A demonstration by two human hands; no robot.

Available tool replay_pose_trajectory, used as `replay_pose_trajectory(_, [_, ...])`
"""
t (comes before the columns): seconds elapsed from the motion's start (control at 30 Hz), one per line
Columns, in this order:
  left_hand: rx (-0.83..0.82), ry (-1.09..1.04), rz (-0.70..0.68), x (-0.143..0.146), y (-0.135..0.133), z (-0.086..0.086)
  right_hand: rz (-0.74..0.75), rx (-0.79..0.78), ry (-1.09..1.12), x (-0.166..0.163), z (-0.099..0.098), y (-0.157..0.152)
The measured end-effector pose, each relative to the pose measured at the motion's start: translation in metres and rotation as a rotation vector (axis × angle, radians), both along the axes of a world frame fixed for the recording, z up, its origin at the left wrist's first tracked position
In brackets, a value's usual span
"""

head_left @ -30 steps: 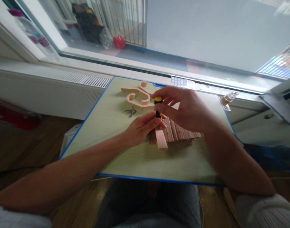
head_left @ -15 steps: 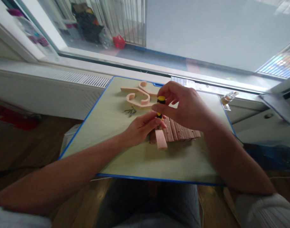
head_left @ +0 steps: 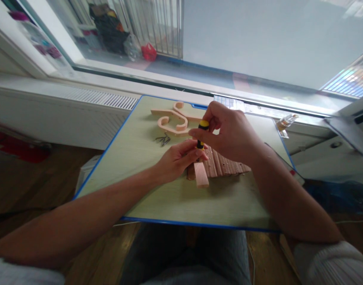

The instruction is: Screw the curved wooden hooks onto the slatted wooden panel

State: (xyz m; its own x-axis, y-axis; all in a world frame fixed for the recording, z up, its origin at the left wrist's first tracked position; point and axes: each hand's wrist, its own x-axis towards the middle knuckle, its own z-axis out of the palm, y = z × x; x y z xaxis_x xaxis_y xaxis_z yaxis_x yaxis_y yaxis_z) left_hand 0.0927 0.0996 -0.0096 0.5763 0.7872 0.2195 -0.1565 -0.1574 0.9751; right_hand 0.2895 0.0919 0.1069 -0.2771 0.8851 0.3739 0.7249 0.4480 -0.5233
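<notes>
Grips a screwdriver [head_left: 203, 126] near upright by the handle with the right hand [head_left: 229, 130]; pinches around its lower end with the left hand [head_left: 179, 159]. Points it down at a wood strip [head_left: 202, 178] laid over a ridged board [head_left: 224, 165] on the desk [head_left: 169, 204]. Has curved hooks [head_left: 182, 127] and screws [head_left: 164, 139] farther left.

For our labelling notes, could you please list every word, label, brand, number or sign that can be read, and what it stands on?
No text can be read.
Yellow-and-black screwdriver: no legible marking.
Gridded item by the window: too blurred.
Purple-capped bottle: too blurred.
</notes>
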Motion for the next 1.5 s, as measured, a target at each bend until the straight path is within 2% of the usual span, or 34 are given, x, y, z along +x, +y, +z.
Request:
replay_pose_trajectory(0.07, [0.016, 0.003, 0.004, 0.0, 0.0, 0.0, 0.016, -0.019, 0.004, 0.001, 0.001, -0.001])
replay_pose_trajectory(0.27, [-0.005, -0.021, -0.007, -0.001, 0.0, -0.002, 0.189, -0.085, 0.043, 0.007, 0.01, -0.004])
replay_pose_trajectory(0.6, [-0.024, -0.011, -0.005, 0.0, -0.001, 0.001, 0.003, -0.019, 0.018, -0.002, -0.001, 0.001])
replay_pose_trajectory(0.87, [-0.009, -0.008, -0.008, -0.001, 0.0, -0.004, 0.203, -0.062, 0.057, 0.006, 0.004, -0.003])
replay_pose_trajectory(1.23, [-0.066, -0.111, -0.021, 0.003, 0.001, -0.012, 0.046, 0.062, 0.016, -0.009, -0.01, -0.001])
replay_pose_trajectory(1.5, [-0.036, -0.049, -0.005, 0.0, 0.0, -0.006, 0.213, -0.056, 0.094, 0.002, 0.0, -0.001])
